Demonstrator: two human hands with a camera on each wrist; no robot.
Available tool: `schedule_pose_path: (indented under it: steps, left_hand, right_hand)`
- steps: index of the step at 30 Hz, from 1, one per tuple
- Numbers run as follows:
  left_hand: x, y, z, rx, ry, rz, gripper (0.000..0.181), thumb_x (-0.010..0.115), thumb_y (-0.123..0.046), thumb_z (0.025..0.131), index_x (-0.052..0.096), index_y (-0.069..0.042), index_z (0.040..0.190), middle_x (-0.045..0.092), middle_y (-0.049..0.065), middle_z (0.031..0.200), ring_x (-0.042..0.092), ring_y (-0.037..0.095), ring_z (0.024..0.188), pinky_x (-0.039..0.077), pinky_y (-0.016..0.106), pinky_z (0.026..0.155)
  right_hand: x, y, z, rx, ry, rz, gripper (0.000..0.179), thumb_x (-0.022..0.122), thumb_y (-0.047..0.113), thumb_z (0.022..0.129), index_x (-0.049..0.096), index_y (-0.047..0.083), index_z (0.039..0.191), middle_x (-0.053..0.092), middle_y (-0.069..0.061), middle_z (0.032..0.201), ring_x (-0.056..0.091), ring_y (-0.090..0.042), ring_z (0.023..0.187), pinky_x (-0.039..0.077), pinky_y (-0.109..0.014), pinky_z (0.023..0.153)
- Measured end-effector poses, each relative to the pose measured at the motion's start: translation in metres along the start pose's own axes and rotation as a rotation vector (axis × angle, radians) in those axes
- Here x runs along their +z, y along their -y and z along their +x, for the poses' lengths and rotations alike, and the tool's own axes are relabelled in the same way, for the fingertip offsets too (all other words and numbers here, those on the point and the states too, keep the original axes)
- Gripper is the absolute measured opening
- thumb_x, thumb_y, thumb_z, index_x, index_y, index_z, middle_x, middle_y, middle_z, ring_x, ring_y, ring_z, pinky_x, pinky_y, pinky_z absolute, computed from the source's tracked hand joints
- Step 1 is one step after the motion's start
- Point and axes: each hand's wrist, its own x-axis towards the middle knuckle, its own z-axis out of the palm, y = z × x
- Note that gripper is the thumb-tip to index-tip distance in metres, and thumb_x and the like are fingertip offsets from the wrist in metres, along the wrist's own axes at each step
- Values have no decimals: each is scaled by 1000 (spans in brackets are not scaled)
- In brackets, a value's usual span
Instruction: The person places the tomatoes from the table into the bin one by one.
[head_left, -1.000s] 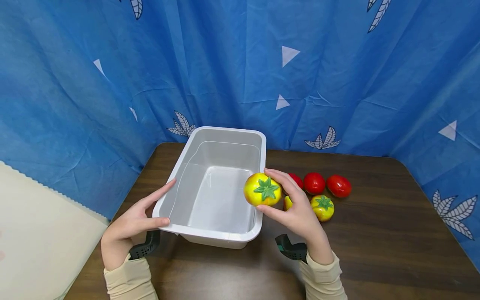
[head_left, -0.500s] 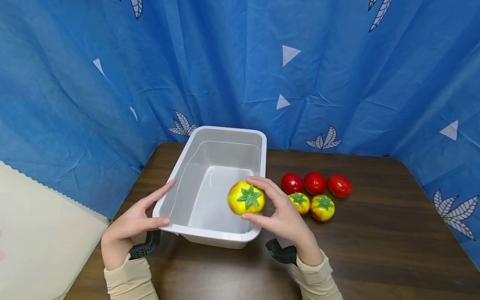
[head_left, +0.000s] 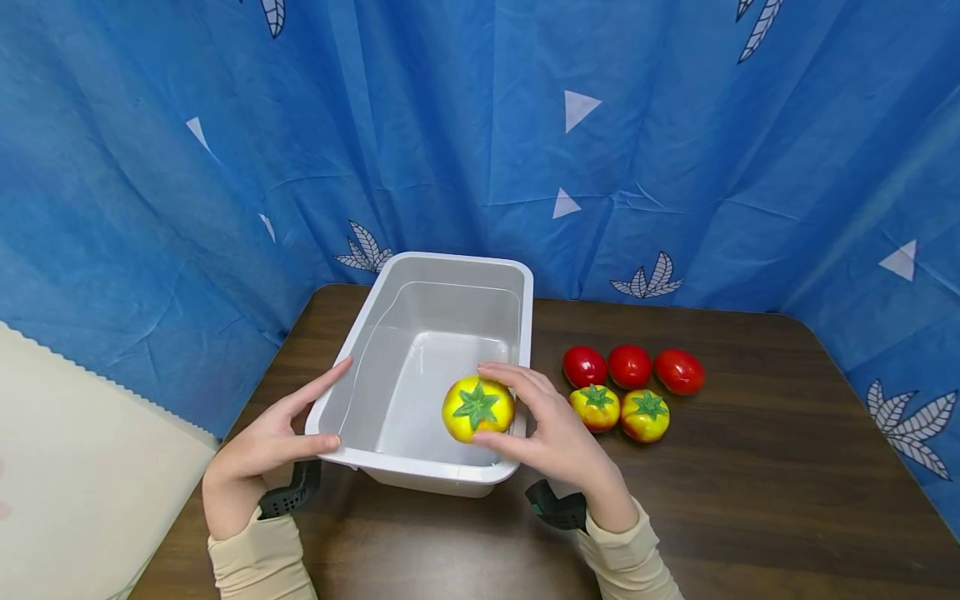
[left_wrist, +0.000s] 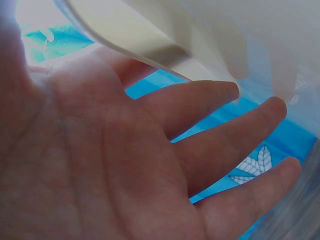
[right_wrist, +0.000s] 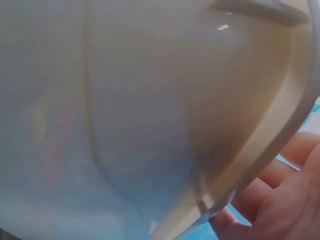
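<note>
My left hand (head_left: pixel 262 446) grips the near-left corner of a pale grey plastic bin (head_left: pixel 465 471), thumb and index over the rim. In the left wrist view its other fingers (left_wrist: pixel 230 145) extend along the outside wall. Over the right part of the bin, my right hand (head_left: pixel 551 425) holds a yellow toy tomato (head_left: pixel 477 408) with a green star-shaped top, thumb on the near side and fingers on the far side. The bin's wall (right_wrist: pixel 140 90) fills most of the right wrist view, which does not show the held tomato.
Right of the bin, two smaller yellow tomatoes (head_left: pixel 595 408) lie in front of three glossy red oval ones (head_left: pixel 629 367). They rest on a dark wooden table (head_left: pixel 787 467). A blue curtain (head_left: pixel 465 150) hangs behind; cream cloth (head_left: pixel 82 475) covers the left side.
My right hand has carried the yellow tomato left and toward me, from the bin's right rim to over its inside. The left hand and the bin have stayed in place.
</note>
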Motion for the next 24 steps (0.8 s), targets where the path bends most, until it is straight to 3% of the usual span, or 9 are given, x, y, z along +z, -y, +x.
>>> schedule_pose_path:
  steps: [10,24]
  left_hand:
    - [-1,1,0,13,1,2,86,63,12,79,19,-8,150,22,18,143,43,18,108,49,30,76]
    - [-1,0,0,-3,3,6,86,64,11,80,18,-9,150,22,20,143,43,18,108,49,30,76]
  right_hand:
    - [-1,0,0,12,-9,3,65,77,29,77,49,22,135,45,7,139,40,-17,126,42,-50,93]
    - [-6,-3,-1,12,-23,30,62,76,27,79,48,23,135,47,4,137,45,-16,124,43,-46,94]
